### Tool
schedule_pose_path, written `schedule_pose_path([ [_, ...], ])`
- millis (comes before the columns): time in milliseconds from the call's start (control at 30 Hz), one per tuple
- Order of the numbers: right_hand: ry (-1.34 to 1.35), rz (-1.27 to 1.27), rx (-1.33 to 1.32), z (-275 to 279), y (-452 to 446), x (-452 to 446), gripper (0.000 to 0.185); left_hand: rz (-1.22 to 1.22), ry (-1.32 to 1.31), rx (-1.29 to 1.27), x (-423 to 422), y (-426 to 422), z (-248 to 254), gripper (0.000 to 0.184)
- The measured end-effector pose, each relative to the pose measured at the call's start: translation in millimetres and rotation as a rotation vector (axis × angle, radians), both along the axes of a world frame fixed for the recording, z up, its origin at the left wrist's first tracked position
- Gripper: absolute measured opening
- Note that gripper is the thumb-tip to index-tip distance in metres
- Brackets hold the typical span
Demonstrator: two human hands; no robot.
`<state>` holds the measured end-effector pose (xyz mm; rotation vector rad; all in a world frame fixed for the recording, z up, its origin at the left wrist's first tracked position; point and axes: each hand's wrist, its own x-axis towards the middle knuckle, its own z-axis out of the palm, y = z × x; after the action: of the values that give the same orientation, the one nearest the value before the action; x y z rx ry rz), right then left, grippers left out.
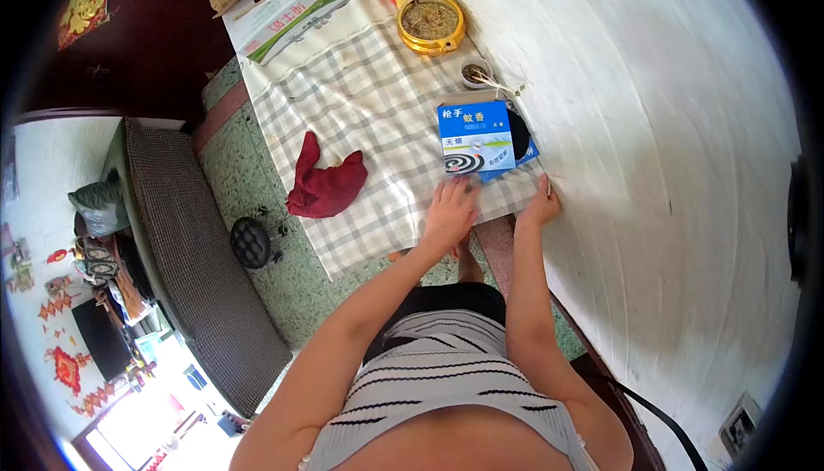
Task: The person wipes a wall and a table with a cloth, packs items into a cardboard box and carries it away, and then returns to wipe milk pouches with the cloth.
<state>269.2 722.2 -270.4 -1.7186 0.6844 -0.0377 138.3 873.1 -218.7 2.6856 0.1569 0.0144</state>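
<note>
My left hand lies flat near the front edge of the checked tablecloth, its fingers stretched toward a blue mosquito coil box. At the cloth's front right corner, beside the wall, my right hand is closed with its fingertips pinching the cloth's edge. Behind the box, a dark round piece and a second blue packet show in part. A crumpled dark red cloth rests on the table to the left of my left hand.
A gold-rimmed round container and a small cup with sticks stand along the white wall. Cartons are piled at the far left end. A black stool stands on the floor before a sofa.
</note>
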Motion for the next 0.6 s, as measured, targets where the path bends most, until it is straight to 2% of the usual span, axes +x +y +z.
schedule_pose_path([
  [167, 0.023, -0.091, 0.086, 0.0, 0.0, 2.3, 0.042, 0.040, -0.021, 0.006, 12.3, -12.0, 3.5, 0.059],
  [233, 0.304, -0.033, 0.275, 22.5, -5.7, 1.4, 0.039, 0.063, -0.019, -0.003, 9.1, -16.5, 2.4, 0.060],
  [300, 0.374, -0.005, 0.265, 34.0, -12.6, -5.3, 0.039, 0.065, -0.116, 0.005, 7.2, -15.9, 1.4, 0.049],
  [333, 0.450, 0.021, 0.257, 34.1, -18.2, -9.4, 0.039, 0.073, -0.120, 0.004, 8.7, -13.0, 4.2, 0.049],
  [367, 0.447, 0.029, 0.256, 27.7, -19.6, -17.2, 0.039, 0.135, -0.128, -0.146, 10.2, -8.5, 6.7, 0.043],
  [400, 0.214, 0.101, 0.017, 9.2, -21.1, -27.9, 0.040, 0.195, -0.137, -0.297, 12.8, -3.6, 12.3, 0.038],
  [433, -0.021, 0.169, -0.220, 6.8, -16.8, -34.7, 0.040, 0.201, -0.141, -0.296, 22.2, 6.5, 22.3, 0.038],
  [467, -0.021, 0.173, -0.220, 6.0, -17.2, -39.4, 0.040, 0.343, -0.253, -0.248, 38.1, 21.8, 30.1, 0.032],
  [500, -0.124, 0.387, -0.362, 19.6, -11.1, -43.7, 0.041, 0.484, -0.364, -0.198, 56.5, 39.0, 36.7, 0.027],
  [533, -0.229, 0.601, -0.504, 29.9, -4.9, -46.8, 0.041, 0.457, -0.436, -0.209, 78.6, 58.5, 40.1, 0.028],
  [567, -0.232, 0.604, -0.504, 31.9, 0.7, -46.8, 0.041, 0.430, -0.511, -0.218, 103.2, 79.4, 38.9, 0.029],
  [600, -0.277, 0.672, -0.569, 32.4, 6.7, -43.9, 0.042, 0.379, -0.460, -0.200, 124.3, 96.9, 31.5, 0.032],
])
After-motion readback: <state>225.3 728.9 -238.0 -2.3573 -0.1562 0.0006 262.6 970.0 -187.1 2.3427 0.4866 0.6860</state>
